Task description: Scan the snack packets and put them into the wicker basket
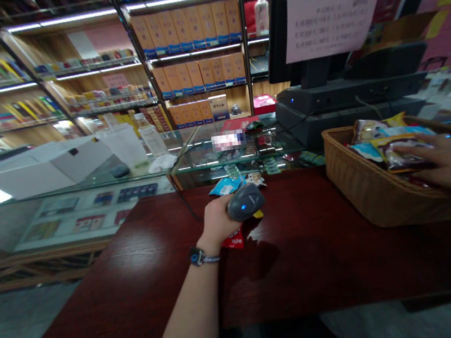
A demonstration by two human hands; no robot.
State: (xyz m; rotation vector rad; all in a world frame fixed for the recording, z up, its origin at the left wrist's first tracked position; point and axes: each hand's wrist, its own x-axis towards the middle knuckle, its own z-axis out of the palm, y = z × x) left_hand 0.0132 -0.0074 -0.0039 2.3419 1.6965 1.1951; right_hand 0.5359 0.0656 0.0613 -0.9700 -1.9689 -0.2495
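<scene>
While the left hand (215, 222) closes its fingers around a grey plastic barcode scanner (245, 202) above a red packet (234, 240) on the dark polished bench (142, 294), the right hand (449, 163), fingers spread, rests on glossy snack packets (383, 149) in a woven wicker basket (360, 191).

A dark red wooden worktop (311, 268) runs across the view, its polished top catching the lights. On its right side sits a woven wicker basket (359, 185) filled with snack packets (391, 151). Well left of the basket, a red packet (234, 240) lies on the worktop, and a blue packet (225, 187) sits at the far edge.
</scene>
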